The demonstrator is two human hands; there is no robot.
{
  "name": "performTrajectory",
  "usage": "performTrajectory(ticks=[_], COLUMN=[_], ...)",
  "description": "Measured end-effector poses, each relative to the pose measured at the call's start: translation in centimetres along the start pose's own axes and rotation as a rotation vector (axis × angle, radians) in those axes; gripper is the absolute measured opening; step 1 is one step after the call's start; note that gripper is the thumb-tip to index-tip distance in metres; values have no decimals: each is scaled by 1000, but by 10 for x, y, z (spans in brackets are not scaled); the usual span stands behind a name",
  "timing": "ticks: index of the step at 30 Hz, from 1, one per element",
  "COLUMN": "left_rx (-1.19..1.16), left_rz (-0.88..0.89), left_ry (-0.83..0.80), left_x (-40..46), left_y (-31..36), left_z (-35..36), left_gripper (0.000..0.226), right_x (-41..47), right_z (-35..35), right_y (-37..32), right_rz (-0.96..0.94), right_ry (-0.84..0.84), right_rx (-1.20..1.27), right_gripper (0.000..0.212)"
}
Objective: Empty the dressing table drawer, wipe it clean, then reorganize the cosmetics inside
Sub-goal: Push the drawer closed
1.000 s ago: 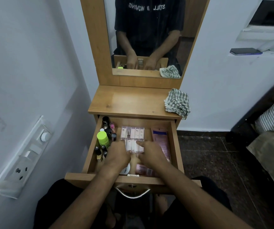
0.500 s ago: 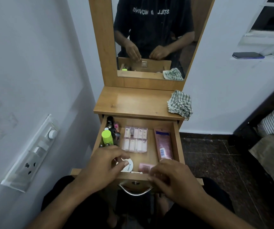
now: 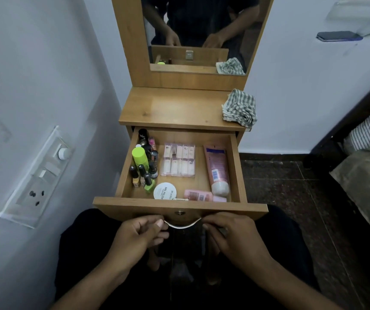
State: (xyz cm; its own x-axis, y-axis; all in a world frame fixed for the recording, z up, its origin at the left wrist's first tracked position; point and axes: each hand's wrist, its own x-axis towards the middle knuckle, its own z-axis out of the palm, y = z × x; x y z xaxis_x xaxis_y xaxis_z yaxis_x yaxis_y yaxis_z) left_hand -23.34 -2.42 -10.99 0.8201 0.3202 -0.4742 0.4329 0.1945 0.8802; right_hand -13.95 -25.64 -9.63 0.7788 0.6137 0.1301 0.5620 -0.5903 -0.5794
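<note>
- The open wooden drawer (image 3: 180, 203) of the dressing table is pulled out toward the person, cosmetics arranged inside.
- The left hand (image 3: 138, 237) and right hand (image 3: 233, 237) each pinch an end of the curved metal handle (image 3: 182, 225) on the drawer front.
- Risk: a hard shove shut could topple the upright cluster of dark nail polish bottles (image 3: 145, 173) and the lime-green capped bottle (image 3: 139, 156) along the left wall.
- The round white nail polish remover tub (image 3: 165, 191) and the pink tube with a white cap (image 3: 217, 170) lying flat could slide out of order.
- The folded green-and-white checked cloth (image 3: 239, 108) overhangs the counter's (image 3: 170, 108) right edge and could slip off if jolted.
</note>
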Motion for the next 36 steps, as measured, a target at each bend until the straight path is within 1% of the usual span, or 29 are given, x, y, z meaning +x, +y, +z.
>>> performTrajectory(ticks=[3, 7, 13, 22, 27, 31, 34, 36], left_rx=[-100, -118, -123, 158, 332, 433, 506, 535], left_rz=[-7, 45, 107, 360, 517, 578, 664, 698], left_ry=[55, 115, 153, 299, 424, 430, 445, 424], left_x=[7, 14, 33, 75, 94, 112, 125, 133], left_y=[-4, -13, -17, -8, 16, 34, 41, 44], left_z=[8, 15, 12, 13, 20, 25, 29, 31], left_gripper=[14, 12, 17, 19, 19, 15, 10, 8], right_x=[-1, 1, 14, 53, 80, 103, 118, 128], right_z=[7, 10, 13, 13, 12, 9, 9, 11], right_y=[3, 6, 9, 15, 22, 28, 33, 36], right_rz=[0, -9, 2, 33, 55, 77, 101, 113], right_ry=[25, 56, 100, 166, 145, 132, 122, 116], right_rx=[7, 19, 2, -32, -28, -52, -69, -69], right_gripper=[16, 17, 16, 17, 26, 33, 36, 39])
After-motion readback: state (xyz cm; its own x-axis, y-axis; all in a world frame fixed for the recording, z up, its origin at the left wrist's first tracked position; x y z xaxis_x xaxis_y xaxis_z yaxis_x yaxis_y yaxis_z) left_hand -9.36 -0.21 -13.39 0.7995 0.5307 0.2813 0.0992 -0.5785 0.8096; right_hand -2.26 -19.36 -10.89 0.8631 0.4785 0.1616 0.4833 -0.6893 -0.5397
